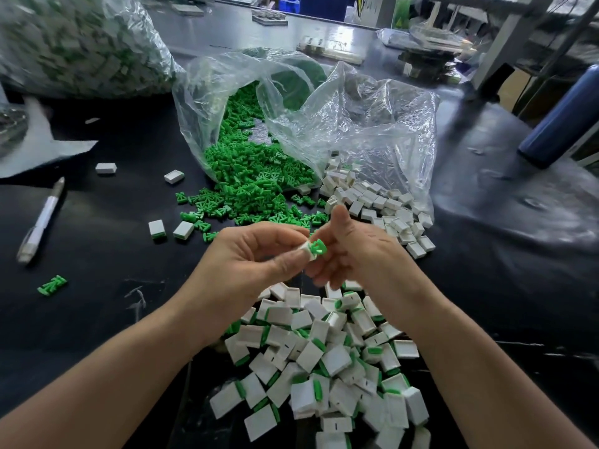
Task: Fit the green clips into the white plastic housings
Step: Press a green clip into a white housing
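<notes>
On my far left a white pen lies on the black table, with one loose green clip nearer to me and a big clear sack of mixed green and white parts behind it. Moving in, I see a few stray white housings and then an open plastic bag spilling a heap of green clips toward me. In the middle, my left hand pinches a white housing between thumb and curled fingers. A green clip stands partly out of that housing's end, held up above the table between both hands. My right hand sits just beside it, fingers curled and thumb raised. Its fingers touch the clip, but I cannot tell whether they actually grip it. Below the hands lies a pile of finished pieces, white with green edges showing. Further right, empty housings tumble from a second clear bag, and a dark blue bottle stands at the far right.
</notes>
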A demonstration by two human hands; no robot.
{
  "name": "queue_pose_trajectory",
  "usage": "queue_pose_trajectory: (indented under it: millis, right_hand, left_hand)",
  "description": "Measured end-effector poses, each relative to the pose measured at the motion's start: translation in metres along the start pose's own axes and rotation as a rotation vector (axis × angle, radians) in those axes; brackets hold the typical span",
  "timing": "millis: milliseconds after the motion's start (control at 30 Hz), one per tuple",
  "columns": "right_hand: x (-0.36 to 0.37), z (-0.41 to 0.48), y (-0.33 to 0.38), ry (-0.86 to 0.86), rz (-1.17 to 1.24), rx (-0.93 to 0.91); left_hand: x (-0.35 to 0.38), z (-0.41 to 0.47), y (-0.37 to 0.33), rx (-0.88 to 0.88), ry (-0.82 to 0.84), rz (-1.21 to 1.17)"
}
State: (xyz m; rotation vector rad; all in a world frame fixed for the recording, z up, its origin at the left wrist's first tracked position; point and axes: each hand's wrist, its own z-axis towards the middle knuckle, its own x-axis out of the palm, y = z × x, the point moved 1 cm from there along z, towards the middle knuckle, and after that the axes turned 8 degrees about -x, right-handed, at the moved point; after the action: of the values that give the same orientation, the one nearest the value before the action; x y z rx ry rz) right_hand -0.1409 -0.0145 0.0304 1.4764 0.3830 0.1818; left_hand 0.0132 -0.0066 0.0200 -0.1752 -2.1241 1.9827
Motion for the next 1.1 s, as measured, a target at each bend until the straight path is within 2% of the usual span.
queue_pose_trajectory:
  millis: [100, 200, 400, 533, 900, 1100]
  right_hand:
    - [0.010, 0.000, 0.000, 0.152, 0.190, 0.093]
    - [0.014, 0.000, 0.002, 0.217, 0.297, 0.162]
    - [0.016, -0.003, 0.005, 0.142, 0.322, 0.177]
    - [0.018, -0.004, 0.004, 0.114, 0.240, 0.167]
    - [0.025, -0.005, 0.004, 0.073, 0.252, 0.140]
    - [0.022, -0.003, 0.003, 0.125, 0.273, 0.166]
  left_hand:
    - [0.000, -0.001, 0.001, -0.005, 0.043, -0.052]
    - [-0.001, -0.002, 0.000, -0.003, 0.068, -0.042]
    - [0.005, -0.002, -0.001, 0.049, 0.098, -0.095]
    - [0.006, -0.002, -0.001, 0.075, 0.103, -0.082]
    - [0.006, -0.003, -0.001, 0.067, 0.085, -0.061]
    - [0.005, -0.002, -0.002, 0.050, 0.054, -0.071]
